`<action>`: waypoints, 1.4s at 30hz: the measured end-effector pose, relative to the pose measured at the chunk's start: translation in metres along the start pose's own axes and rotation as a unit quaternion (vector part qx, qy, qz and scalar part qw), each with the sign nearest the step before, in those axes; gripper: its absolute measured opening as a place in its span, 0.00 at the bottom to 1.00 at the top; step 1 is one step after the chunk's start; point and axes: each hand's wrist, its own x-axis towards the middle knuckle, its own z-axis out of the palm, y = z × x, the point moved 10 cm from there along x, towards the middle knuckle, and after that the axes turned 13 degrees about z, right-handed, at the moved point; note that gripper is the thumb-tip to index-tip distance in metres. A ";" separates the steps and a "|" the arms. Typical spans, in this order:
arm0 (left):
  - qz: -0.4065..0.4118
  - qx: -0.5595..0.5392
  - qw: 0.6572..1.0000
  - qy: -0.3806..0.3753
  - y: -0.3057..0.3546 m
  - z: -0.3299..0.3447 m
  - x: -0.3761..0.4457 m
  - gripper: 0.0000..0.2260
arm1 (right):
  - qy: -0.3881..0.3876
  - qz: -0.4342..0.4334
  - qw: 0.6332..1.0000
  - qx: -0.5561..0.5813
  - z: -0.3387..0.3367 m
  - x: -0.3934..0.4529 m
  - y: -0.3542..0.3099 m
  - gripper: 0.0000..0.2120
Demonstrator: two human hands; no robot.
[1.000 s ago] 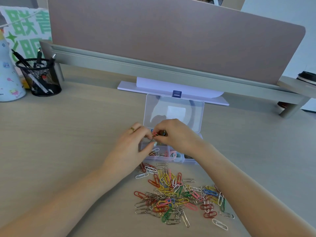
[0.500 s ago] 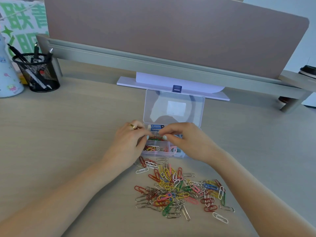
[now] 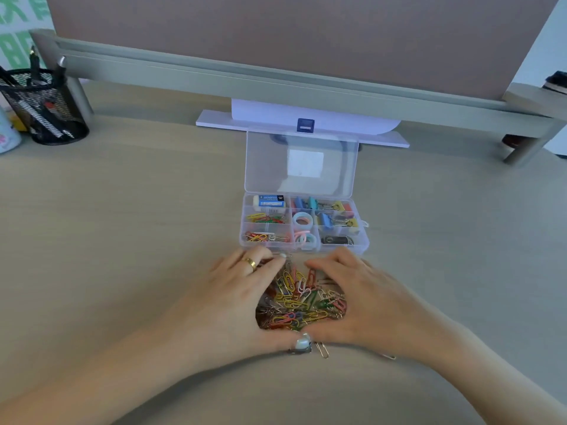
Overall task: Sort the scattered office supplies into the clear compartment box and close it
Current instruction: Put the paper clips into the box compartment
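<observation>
Paper clips (image 3: 299,300) lay heaped at 6 o'clock from the open compartment box (image 3: 303,223), corralled between left hand (image 3: 233,297) and right hand (image 3: 365,297), both cupped flat, gripping nothing. Strays at 6 o'clock should be gathered before scooping.

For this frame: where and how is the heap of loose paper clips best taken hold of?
Judging by its pose, take the paper clip pile at its base, from both sides at once. It is a loose, flat heap on the desk, so a pinch would lift only a few. The left hand and right hand already cup its two sides, well placed to scoop underneath.
</observation>
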 end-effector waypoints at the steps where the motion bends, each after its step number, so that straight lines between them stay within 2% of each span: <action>1: 0.000 -0.009 1.000 -0.016 0.002 0.003 -0.001 0.48 | 0.003 -0.015 1.000 0.011 0.001 -0.002 -0.004 0.36; 5: 0.011 -0.054 0.998 -0.038 0.009 0.005 -0.004 0.39 | 0.001 -0.051 0.998 0.033 0.004 -0.004 -0.011 0.34; 11: 0.009 -0.086 0.996 -0.001 0.014 -0.004 0.000 0.12 | -0.011 -0.053 0.995 0.086 0.004 -0.004 -0.011 0.17; 15: 0.003 -0.122 0.992 0.021 0.014 -0.007 0.001 0.06 | -0.002 -0.048 0.994 0.098 0.003 -0.003 -0.013 0.09; 19: 0.003 -0.141 0.989 0.035 0.009 -0.012 0.002 0.04 | 0.001 -0.039 0.992 0.116 0.000 -0.002 -0.013 0.05; 26: 0.001 -0.167 0.984 0.060 0.004 -0.027 0.003 0.04 | 0.004 -0.040 0.988 0.148 -0.006 0.000 -0.008 0.04; 33: -0.014 -0.201 0.966 0.162 -0.027 -0.061 0.018 0.03 | -0.012 -0.023 0.976 0.215 -0.014 0.002 -0.007 0.01; 38: 0.000 -0.171 0.967 0.189 -0.033 -0.066 0.037 0.04 | 0.038 -0.034 0.954 0.296 -0.047 0.020 -0.016 0.02; 42: -0.016 -0.129 0.973 0.190 -0.044 -0.057 0.039 0.04 | 0.067 -0.025 0.950 0.305 -0.062 0.044 -0.018 0.02</action>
